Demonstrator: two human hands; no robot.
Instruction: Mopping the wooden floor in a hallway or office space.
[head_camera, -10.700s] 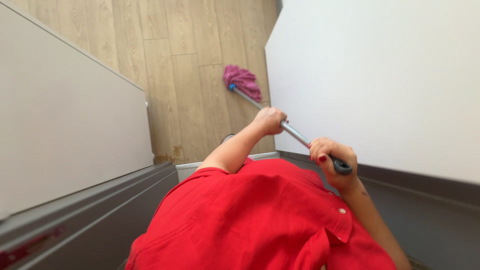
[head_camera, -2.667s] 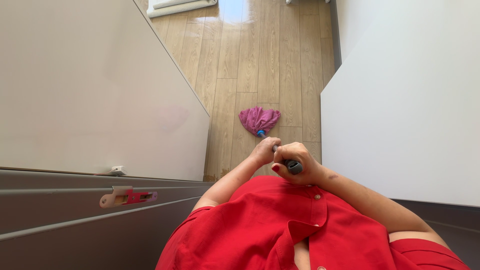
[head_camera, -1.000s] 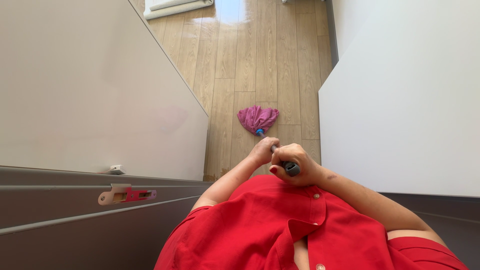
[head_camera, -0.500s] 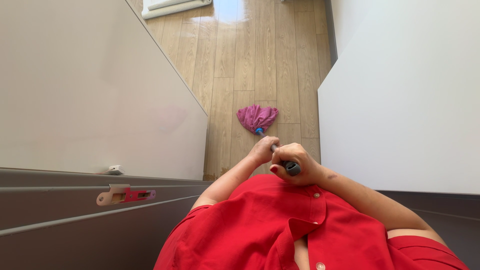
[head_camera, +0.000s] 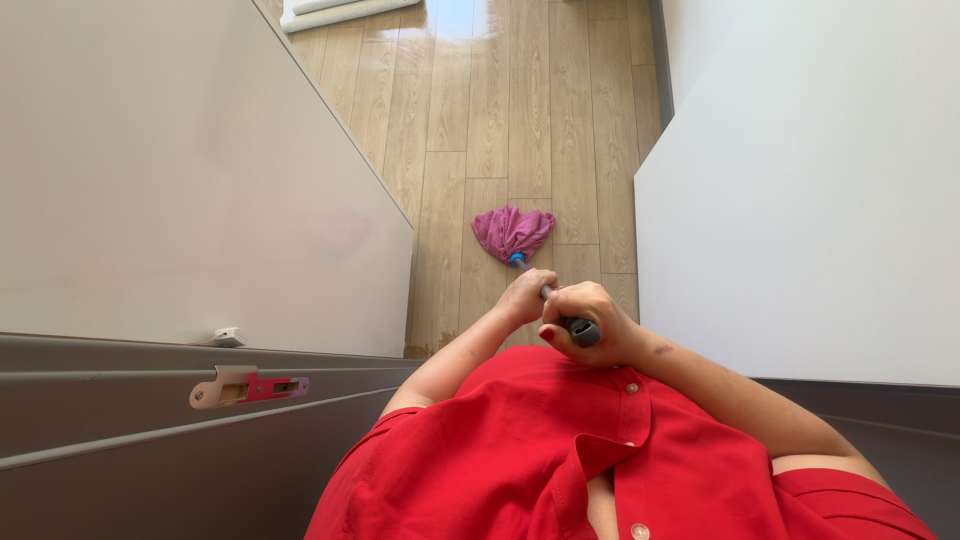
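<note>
A mop with a pink cloth head (head_camera: 512, 229) rests on the wooden plank floor (head_camera: 490, 110) straight ahead of me. Its grey metal handle (head_camera: 546, 292) runs steeply up towards me and ends in a dark grip cap (head_camera: 583, 331). My left hand (head_camera: 524, 297) is wrapped around the handle lower down. My right hand (head_camera: 588, 318) grips the top end, just above my red shirt (head_camera: 560, 450). The two hands sit close together, nearly touching.
A tall beige panel (head_camera: 180, 170) stands on the left and a white wall (head_camera: 810, 190) on the right, leaving a narrow strip of floor between. A grey door edge with a metal latch plate (head_camera: 245, 386) is at lower left. A pale rolled item (head_camera: 340, 10) lies on the far floor.
Over the last second the mop head has slid slightly farther from me and my hands have risen a little with it. Compared with the oldest frame, the handle is now much steeper.
</note>
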